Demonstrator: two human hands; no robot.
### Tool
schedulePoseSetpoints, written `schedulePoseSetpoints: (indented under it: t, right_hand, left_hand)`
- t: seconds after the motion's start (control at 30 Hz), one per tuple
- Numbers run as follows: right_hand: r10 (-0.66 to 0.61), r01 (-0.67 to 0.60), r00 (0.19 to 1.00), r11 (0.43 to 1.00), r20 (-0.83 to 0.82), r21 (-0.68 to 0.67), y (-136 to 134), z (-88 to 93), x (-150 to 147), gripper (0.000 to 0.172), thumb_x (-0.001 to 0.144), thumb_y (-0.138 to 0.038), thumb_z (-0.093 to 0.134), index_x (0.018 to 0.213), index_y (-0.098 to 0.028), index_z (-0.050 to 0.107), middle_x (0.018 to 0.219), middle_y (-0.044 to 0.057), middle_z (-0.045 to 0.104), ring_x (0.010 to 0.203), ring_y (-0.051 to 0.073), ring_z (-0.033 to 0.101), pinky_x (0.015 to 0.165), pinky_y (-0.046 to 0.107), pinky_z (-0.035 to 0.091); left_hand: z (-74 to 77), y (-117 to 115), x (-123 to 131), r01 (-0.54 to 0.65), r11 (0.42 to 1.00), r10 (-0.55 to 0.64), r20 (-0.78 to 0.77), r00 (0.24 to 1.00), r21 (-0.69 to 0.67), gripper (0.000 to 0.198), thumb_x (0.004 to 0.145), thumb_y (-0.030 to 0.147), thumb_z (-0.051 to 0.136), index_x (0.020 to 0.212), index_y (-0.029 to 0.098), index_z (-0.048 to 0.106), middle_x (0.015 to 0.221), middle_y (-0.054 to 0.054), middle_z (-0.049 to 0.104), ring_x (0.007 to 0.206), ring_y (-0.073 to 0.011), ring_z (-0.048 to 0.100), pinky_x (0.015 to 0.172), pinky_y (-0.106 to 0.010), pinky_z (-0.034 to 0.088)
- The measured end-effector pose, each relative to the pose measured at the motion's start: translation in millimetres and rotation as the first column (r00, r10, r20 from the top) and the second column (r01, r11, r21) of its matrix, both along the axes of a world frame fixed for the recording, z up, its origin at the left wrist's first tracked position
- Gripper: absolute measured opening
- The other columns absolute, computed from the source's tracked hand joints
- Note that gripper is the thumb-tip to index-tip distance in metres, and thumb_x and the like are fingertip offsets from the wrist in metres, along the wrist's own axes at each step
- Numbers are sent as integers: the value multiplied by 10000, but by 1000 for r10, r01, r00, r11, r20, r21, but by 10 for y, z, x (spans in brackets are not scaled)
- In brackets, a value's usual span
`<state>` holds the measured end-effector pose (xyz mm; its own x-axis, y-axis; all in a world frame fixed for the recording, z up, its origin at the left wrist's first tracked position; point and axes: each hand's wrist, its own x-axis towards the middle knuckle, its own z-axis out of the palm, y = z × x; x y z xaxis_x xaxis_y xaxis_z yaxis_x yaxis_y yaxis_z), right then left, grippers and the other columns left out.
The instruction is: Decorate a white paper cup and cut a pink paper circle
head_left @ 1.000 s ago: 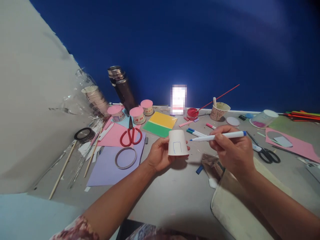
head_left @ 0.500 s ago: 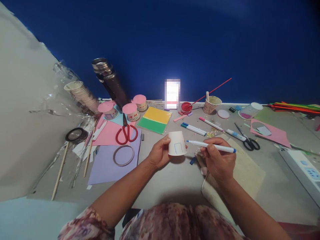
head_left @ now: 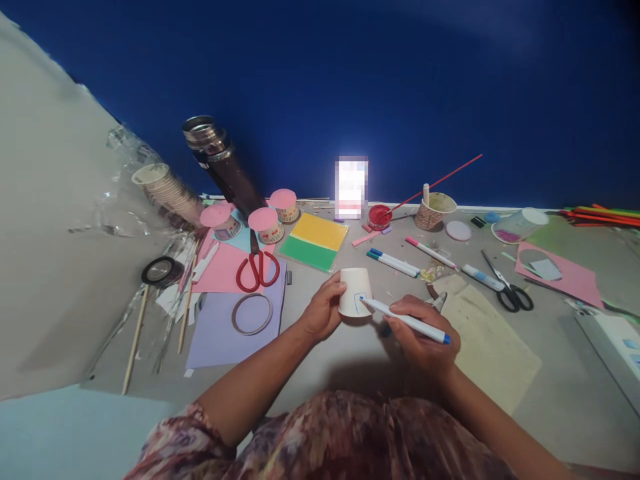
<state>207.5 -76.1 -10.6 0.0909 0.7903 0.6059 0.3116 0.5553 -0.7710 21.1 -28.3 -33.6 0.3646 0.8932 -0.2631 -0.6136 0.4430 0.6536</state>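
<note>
An upside-down white paper cup (head_left: 354,283) is gripped by my left hand (head_left: 324,310), whose fingers wrap its left side. A blue outline with straight sides is drawn on the cup's front. Between the fingers of my right hand (head_left: 425,340) is a white felt-tip pen (head_left: 413,321) with a blue end. Its tip meets the cup at the drawn outline. Left of my left hand, red-handled scissors (head_left: 257,270) and a roll of tape (head_left: 252,314) rest on coloured paper sheets.
Behind the cup lie several felt-tip pens (head_left: 395,263) and a yellow-and-green paper pack (head_left: 314,241). Pink-topped cups (head_left: 266,225) stand near a dark flask (head_left: 230,170). Black scissors (head_left: 513,293), a beige cloth (head_left: 493,340) and a power strip (head_left: 613,347) are on the right.
My right hand has brought the pen down and left, from beside the cup onto its drawn outline. My left hand still holds the cup. The whole view has shifted slightly.
</note>
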Motion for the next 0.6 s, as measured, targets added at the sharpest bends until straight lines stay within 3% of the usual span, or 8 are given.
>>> schedulePoseSetpoints:
  t: [0.27,0.6]
  right_hand:
    - [67,-72,995,995,68,74,67,5,24,187,885,-97,742,1008,-237,760,776,30,776,639,193,723,589,305,576]
    - [96,-102,991,993,89,61,71,12,11,162,903,-109,726,1005,-234,751,764,46,784,609,194,709,546,304,550]
  left_hand:
    - [-66,9,-9,38,999,-38,-27,999,0,451,756,377,809,1122,133,709,928,-98,790,949,-322,775,881,-432,601]
    - [-65,-1,-11,39,999,-39,-44,998,7,458,764,378,791,1144,137,704,921,-94,787,937,-317,775,857,-419,595]
